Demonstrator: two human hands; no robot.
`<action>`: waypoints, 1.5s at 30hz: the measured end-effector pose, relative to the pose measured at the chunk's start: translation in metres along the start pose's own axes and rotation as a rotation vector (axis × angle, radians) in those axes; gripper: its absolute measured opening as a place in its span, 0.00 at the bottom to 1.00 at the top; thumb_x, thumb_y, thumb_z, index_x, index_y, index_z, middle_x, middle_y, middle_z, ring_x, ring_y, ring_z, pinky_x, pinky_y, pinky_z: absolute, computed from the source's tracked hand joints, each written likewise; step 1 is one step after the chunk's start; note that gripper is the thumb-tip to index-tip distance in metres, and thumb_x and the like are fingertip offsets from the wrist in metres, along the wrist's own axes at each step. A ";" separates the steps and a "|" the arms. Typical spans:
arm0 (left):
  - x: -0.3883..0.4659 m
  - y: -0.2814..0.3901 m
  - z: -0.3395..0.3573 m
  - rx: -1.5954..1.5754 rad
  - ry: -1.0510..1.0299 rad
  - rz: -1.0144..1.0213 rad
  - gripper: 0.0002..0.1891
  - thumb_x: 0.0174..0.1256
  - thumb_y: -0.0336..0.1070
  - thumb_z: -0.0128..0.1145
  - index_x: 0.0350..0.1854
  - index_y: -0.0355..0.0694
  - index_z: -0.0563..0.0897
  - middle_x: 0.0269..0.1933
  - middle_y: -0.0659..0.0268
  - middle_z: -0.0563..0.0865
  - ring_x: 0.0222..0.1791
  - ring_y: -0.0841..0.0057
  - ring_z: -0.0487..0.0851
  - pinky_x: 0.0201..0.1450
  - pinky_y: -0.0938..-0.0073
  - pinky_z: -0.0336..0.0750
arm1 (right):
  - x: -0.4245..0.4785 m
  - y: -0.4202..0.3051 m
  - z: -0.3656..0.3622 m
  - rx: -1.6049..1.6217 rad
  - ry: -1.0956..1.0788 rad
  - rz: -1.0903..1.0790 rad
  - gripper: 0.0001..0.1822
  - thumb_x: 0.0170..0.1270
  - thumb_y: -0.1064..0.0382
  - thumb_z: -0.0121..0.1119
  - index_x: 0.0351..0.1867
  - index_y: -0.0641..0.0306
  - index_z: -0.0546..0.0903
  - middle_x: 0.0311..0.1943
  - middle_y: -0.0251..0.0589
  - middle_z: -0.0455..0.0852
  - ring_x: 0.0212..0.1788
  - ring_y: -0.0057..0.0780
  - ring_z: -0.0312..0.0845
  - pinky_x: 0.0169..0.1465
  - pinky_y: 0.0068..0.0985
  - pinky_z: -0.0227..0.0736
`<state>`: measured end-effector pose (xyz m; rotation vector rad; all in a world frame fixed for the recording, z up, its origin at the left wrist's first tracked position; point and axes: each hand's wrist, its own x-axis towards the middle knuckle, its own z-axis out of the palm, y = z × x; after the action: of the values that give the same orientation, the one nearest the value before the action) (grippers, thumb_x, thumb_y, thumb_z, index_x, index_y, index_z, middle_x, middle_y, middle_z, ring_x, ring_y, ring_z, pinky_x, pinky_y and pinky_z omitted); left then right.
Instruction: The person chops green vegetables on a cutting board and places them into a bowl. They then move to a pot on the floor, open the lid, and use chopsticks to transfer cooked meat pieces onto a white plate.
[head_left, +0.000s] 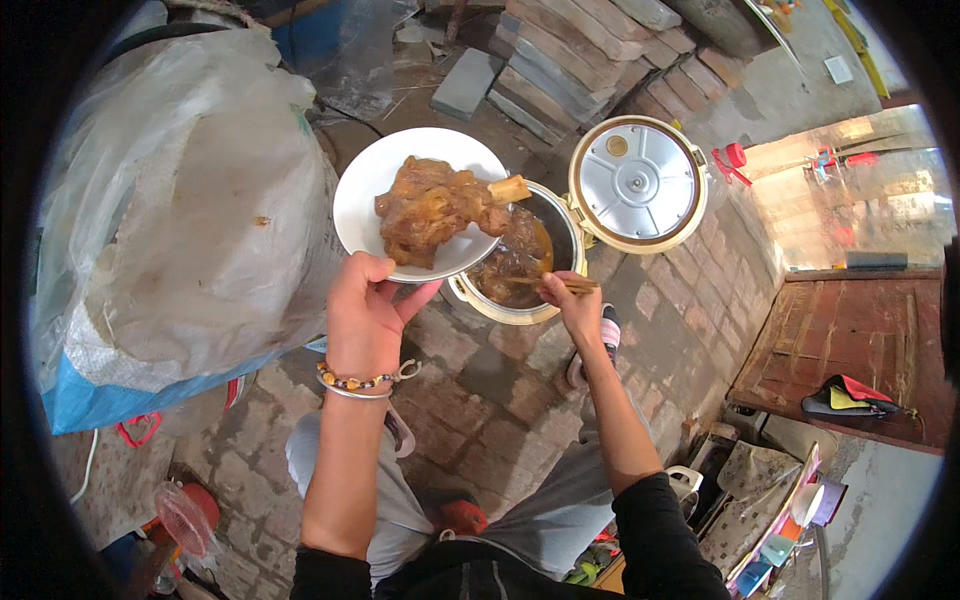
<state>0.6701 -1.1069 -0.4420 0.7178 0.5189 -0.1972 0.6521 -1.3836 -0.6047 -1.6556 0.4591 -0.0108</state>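
Observation:
My left hand (367, 307) grips the near rim of a white plate (356, 191), thumb on top and fingers beneath. On the plate lies a large piece of brown cooked meat (427, 206) with a pale bone (510, 190) sticking out past the right rim. Partly under the plate, a round cream-rimmed cooking pot (576, 247) stands on the floor with its hinged lid (637, 184) swung back to the right. Dark broth and more meat (517, 251) show inside. Over the pot's near right edge, my right hand (574, 300) holds chopsticks (536, 282), their tips at the pot's contents.
A bulky plastic-covered sack (202, 217) rises close on the left. Stacked bricks (570, 67) lie beyond the pot on the brick floor (487, 390). At right stands a reddish-brown wooden surface (847, 337) with a dark cloth item on it, above a cluttered shelf (757, 480).

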 end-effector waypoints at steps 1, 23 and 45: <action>0.002 -0.001 -0.004 0.008 -0.012 -0.005 0.21 0.53 0.35 0.50 0.51 0.37 0.69 0.54 0.61 0.74 0.53 0.67 0.75 0.49 0.60 0.80 | -0.004 -0.002 -0.001 -0.008 -0.011 0.003 0.10 0.58 0.66 0.63 0.31 0.74 0.80 0.25 0.40 0.83 0.27 0.22 0.80 0.33 0.17 0.77; 0.008 -0.006 -0.003 0.003 -0.038 -0.020 0.25 0.53 0.35 0.50 0.57 0.35 0.66 0.56 0.59 0.73 0.53 0.63 0.76 0.50 0.59 0.80 | 0.015 -0.011 0.000 0.071 0.029 -0.077 0.08 0.60 0.67 0.60 0.36 0.72 0.81 0.28 0.40 0.84 0.31 0.21 0.80 0.35 0.18 0.73; 0.008 -0.004 -0.002 -0.008 -0.020 -0.033 0.27 0.53 0.35 0.50 0.58 0.37 0.66 0.57 0.60 0.73 0.54 0.63 0.75 0.51 0.57 0.79 | 0.032 -0.002 -0.032 -0.336 0.173 -0.250 0.09 0.58 0.68 0.60 0.32 0.76 0.82 0.23 0.43 0.85 0.27 0.23 0.81 0.33 0.21 0.75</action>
<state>0.6752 -1.1087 -0.4497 0.6996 0.5126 -0.2328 0.6738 -1.4233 -0.6060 -2.0451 0.3959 -0.2767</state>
